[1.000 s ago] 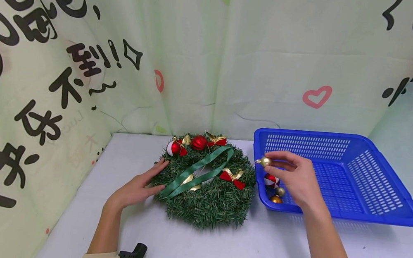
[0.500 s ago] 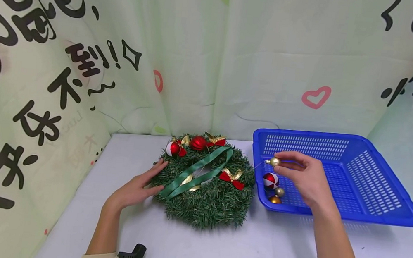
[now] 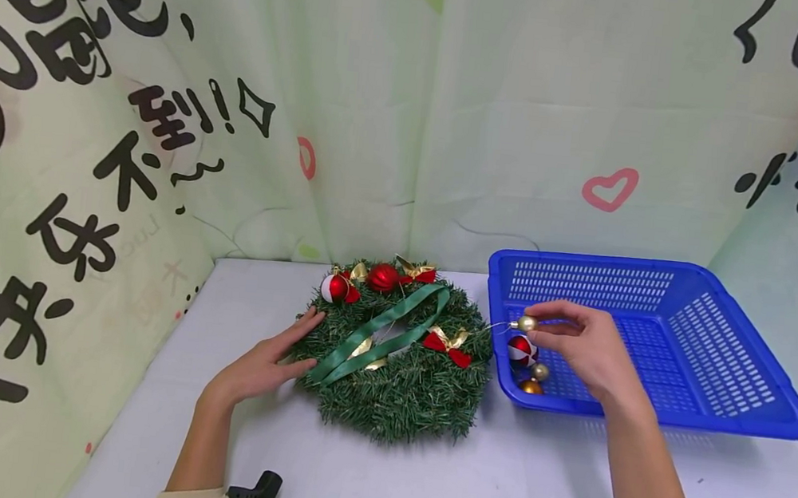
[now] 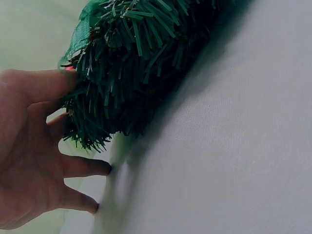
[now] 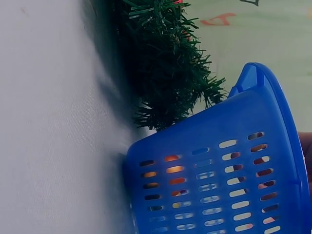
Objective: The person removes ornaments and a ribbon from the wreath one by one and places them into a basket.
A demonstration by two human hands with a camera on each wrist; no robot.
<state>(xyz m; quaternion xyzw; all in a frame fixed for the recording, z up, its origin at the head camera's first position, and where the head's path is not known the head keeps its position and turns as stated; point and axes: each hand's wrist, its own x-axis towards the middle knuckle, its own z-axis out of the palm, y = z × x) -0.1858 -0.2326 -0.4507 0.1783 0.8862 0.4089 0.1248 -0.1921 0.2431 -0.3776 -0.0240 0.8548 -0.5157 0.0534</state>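
A green Christmas wreath (image 3: 399, 397) lies on the table, with a folded green ribbon (image 3: 385, 321) across its middle. My left hand (image 3: 259, 368) rests against its left side with fingers spread. The left wrist view has the thumb (image 4: 51, 84) against the greenery and two fingertips down at the tabletop. Over the basket's left end, my right hand (image 3: 581, 343) pinches a small gold bauble (image 3: 527, 323) between thumb and fingers. From the bauble's cap a thin thread runs left toward the wreath. The basket wall largely hides this hand in the right wrist view.
The blue plastic basket (image 3: 736, 422) stands right of the wreath. Inside its left end lie a red-and-white bauble (image 3: 522, 350), a small gold bauble (image 3: 539, 372) and an orange-gold bauble (image 3: 532, 386). Red baubles and a red bow (image 3: 449, 348) decorate the wreath. A printed curtain (image 3: 483, 129) hangs behind.
The right hand, holding the gold bauble, first moved right over the basket, then lowered slightly. The thread between bauble and wreath now shows more plainly. The left hand stayed in place.
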